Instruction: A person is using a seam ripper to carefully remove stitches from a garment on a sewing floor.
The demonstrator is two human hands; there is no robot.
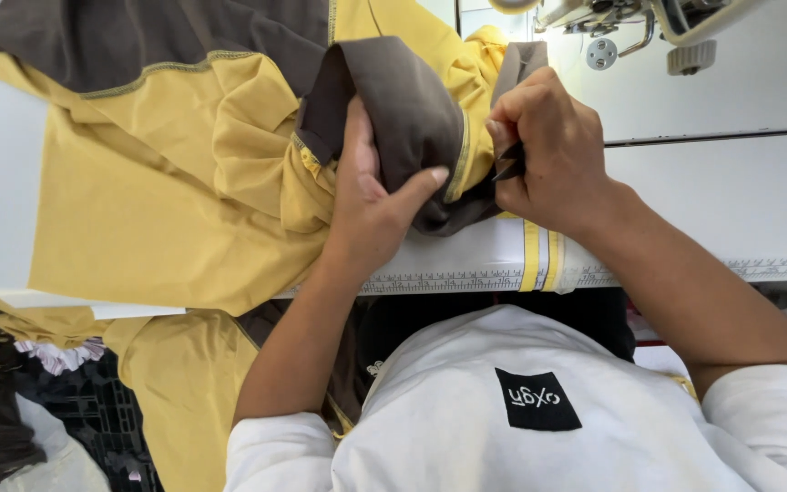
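White table (730, 182), garment (393, 100) (brown-cuffed) between hands

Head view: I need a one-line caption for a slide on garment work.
Left hand grips a brown cuff of a yellow garment while right hand works small dark snips at its edge.

a sewing workshop: sewing machine (630, 27) on a white worktable (730, 182), yellow-brown garment (184, 182).

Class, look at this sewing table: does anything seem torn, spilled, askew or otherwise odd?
Nothing stands out as damaged or spilled. The yellow and dark brown fabric garment lies bunched on the white sewing table. The left hand grips its brown cuff, and the right hand pinches a small dark pointed tool against the yellow-edged seam.
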